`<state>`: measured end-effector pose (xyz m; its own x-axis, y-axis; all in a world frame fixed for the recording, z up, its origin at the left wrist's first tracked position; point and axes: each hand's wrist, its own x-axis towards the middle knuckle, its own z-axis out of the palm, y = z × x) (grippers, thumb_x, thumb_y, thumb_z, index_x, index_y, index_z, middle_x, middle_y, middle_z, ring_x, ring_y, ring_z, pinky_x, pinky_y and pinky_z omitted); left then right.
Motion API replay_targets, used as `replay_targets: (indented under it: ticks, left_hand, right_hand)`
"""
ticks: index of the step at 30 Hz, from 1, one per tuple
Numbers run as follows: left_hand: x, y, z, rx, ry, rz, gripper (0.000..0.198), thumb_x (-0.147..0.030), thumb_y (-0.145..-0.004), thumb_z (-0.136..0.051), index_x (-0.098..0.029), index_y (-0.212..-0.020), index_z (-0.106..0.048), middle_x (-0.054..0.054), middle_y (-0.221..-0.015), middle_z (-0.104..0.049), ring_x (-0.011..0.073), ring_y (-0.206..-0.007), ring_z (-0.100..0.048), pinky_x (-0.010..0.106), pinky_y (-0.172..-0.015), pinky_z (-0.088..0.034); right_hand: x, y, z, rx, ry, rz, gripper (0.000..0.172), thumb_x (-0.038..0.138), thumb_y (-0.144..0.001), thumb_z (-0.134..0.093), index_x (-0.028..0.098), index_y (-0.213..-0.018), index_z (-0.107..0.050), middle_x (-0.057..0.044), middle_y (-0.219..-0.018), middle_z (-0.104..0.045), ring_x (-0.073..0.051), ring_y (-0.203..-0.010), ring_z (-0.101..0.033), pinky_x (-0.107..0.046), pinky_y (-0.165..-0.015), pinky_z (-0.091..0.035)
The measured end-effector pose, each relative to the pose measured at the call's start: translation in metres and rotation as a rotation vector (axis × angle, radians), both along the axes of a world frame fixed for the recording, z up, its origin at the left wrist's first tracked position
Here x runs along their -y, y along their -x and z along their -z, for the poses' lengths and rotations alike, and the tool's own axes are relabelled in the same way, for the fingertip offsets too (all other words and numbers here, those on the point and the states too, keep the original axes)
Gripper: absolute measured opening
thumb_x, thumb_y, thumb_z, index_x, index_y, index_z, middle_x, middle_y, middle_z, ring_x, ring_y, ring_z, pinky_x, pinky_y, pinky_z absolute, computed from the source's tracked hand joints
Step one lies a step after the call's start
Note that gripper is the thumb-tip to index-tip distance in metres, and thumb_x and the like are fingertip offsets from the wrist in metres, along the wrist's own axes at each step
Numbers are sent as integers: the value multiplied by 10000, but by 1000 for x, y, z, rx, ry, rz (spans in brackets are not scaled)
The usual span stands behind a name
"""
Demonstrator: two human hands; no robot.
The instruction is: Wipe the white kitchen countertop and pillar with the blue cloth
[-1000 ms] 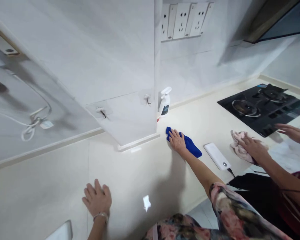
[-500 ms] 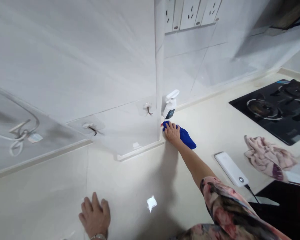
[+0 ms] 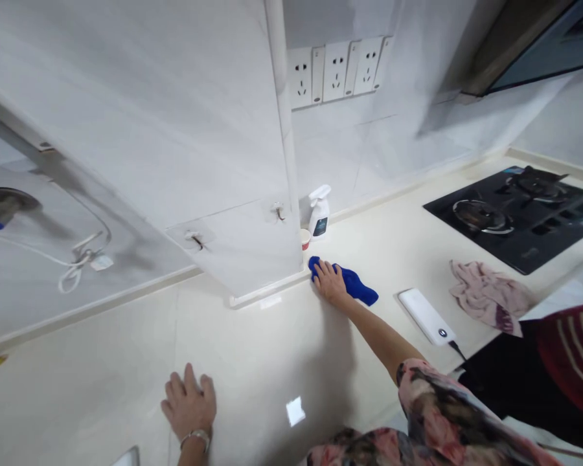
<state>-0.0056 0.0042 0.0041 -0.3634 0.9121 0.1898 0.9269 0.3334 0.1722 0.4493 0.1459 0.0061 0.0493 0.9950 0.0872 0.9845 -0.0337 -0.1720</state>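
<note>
My right hand (image 3: 329, 282) presses a crumpled blue microfibre cloth (image 3: 352, 285) onto the cream countertop (image 3: 267, 349), close to the foot of a white boxed-in pillar (image 3: 252, 252). The cloth's far end sticks out past my fingers. My left hand (image 3: 189, 402) rests flat on the counter nearer me, fingers spread and holding nothing, with a metal bracelet (image 3: 195, 438) on the wrist. A floral sleeve (image 3: 442, 414) covers my right arm.
A white spray bottle (image 3: 319, 212) and small cup (image 3: 305, 239) stand by the pillar. A white power bank (image 3: 426, 317) with black cable and a pink cloth (image 3: 490, 296) lie to the right, before a black gas hob (image 3: 515, 217). A co-worker's red striped garment (image 3: 571, 349) shows at right.
The blue cloth has slid under my right hand toward the pillar's foot. The co-worker's hands have left the pink cloth and gone from view. The view has shifted slightly.
</note>
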Motion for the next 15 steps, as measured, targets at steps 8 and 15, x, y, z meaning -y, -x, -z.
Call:
replay_targets:
  ticks: [8, 15]
  left_hand:
    - [3, -4, -1, 30, -30, 5, 664, -430, -1026, -290, -81, -1558, -478, 276, -1653, -357, 409, -1571, -283, 641, -1239, -251]
    - [2, -1, 2, 5, -20, 17, 654, -397, -995, -370, -69, -1548, -490, 286, -1651, -359, 422, -1559, -304, 653, -1221, -280]
  right_hand:
    - [144, 44, 13, -89, -13, -241, 594, 396, -1031, -426, 202, -1591, -445, -112, -1684, -361, -339, -1544, -360, -597, -1247, -279]
    - [144, 17, 8, -138, -25, -211, 545, 341, -1051, -362, 222, -1571, -474, -100, -1666, -402, -300, -1515, -405, -582, -1250, -259]
